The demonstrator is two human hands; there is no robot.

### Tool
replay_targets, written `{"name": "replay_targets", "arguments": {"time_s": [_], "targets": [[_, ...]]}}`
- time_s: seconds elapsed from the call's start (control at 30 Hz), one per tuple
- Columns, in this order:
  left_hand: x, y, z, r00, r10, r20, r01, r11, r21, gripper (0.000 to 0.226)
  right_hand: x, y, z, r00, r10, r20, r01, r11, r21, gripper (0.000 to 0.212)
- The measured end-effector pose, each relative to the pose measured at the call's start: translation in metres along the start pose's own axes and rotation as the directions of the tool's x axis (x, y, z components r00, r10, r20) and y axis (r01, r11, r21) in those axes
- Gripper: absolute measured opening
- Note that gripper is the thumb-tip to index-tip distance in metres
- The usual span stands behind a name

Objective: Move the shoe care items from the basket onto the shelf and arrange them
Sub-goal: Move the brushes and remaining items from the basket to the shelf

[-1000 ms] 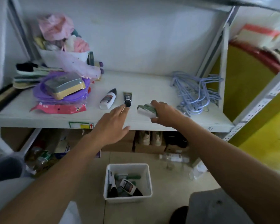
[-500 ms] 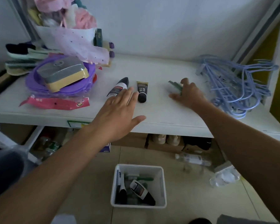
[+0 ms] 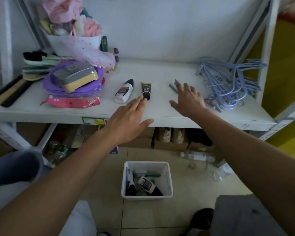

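We saw both hands over the white shelf [image 3: 160, 74], palms down, fingers spread, gripping nothing. The left hand [image 3: 126, 123] reached from the front edge, its fingertips touching the black cap of a small black-and-tan tube [image 3: 146, 91] lying on the shelf. Just left of the tube lay a white bottle with a black cap [image 3: 124, 91]. The right hand [image 3: 188, 99] lay flat over a green brush [image 3: 173, 88]; only the green handle end showed past the fingers, so contact was unclear. Blue hangers [image 3: 228, 82] were piled just right of that hand. On the floor below, the white basket [image 3: 169, 181] held a black-capped bottle [image 3: 149, 185], a green-handled brush [image 3: 148, 174] and another dark item [image 3: 131, 184].
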State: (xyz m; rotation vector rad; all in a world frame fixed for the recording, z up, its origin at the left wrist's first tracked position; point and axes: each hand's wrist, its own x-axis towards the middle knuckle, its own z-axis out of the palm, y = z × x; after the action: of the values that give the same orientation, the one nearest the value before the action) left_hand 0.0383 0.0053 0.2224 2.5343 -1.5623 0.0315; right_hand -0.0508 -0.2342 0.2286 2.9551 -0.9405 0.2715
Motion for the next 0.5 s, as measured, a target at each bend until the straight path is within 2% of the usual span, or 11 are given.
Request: {"name": "replay_targets", "arguments": {"time_s": [0.1,0.27,0.5], "targets": [[-0.027,0.005,0.006,0.999,-0.032,0.02,0.033,0.999,-0.042,0.078,-0.029,-0.019,-0.013,1.0,-0.03,0.001,0.03,0.999,0.04,0.069],[-0.058,0.01,0.017,0.995,-0.076,0.07,0.083,0.991,-0.101,0.08,-0.074,-0.053,-0.023,0.986,-0.164,0.021,0.164,0.987,0.004,0.064],[-0.081,0.003,0.055,0.966,-0.116,0.23,0.139,0.986,-0.09,0.086,-0.119,-0.078,0.026,0.954,-0.168,0.247,0.162,0.986,0.044,0.042]]}}
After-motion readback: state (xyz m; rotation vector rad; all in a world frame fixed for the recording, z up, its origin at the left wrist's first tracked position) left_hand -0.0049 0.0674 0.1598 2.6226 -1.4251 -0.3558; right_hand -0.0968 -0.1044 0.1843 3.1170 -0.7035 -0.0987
